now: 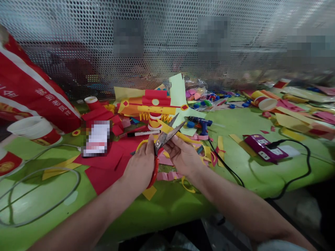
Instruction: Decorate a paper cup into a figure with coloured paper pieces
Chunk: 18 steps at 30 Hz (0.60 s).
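My left hand is closed round the red handle of a pair of scissors. The blades stand apart and point up to the right. A yellow paper strip runs between and behind the blades toward my right hand, whose fingers pinch it close to the lower blade. Just beyond the blades stands a paper cup figure with a wide red and yellow paper hat and a fringe of folded yellow paper. A black and white marker lies behind my left hand.
Red paper sheets and a phone-like pixelated object lie left on the green table. A blue glue gun, a purple power strip and its black cable are right. White cups stand left; perforated metal panels rise behind.
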{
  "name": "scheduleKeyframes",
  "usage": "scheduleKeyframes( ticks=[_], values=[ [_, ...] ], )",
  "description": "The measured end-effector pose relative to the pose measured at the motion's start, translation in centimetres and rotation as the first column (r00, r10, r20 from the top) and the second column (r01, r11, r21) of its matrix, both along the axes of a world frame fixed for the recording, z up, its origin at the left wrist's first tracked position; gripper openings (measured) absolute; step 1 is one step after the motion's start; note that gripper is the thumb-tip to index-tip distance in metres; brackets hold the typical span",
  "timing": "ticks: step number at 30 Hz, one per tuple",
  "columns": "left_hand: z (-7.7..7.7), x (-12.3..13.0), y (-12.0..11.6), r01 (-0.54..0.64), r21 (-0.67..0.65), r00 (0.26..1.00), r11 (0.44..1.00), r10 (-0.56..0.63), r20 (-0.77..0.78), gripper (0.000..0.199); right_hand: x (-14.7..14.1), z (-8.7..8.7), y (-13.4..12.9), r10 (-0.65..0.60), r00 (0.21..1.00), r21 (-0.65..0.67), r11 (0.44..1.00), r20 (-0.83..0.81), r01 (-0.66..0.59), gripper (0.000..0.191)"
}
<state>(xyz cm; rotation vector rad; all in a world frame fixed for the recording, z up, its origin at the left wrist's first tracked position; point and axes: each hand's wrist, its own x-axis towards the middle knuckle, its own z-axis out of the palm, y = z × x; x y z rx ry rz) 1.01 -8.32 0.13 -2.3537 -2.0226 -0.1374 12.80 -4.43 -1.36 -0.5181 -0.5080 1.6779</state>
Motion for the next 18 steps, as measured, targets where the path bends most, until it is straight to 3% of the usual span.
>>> scheduleKeyframes(
  ticks=[9,18],
  values=[
    [0.21,-0.36,0.43,-0.035,-0.008,0.991,0.999,0.034,-0.129,0.054,0.11,0.15,0.14,-0.019,1.000,-0.036,0.999,0.006,0.019,0.013],
    [0.29,-1.03,0.69,0.010,0.020,0.979,1.000,-0.006,-0.205,0.053,0.86,-0.17,0.51,0.007,0.996,0.033,0.999,0.088,-0.010,0.017]
  ],
)
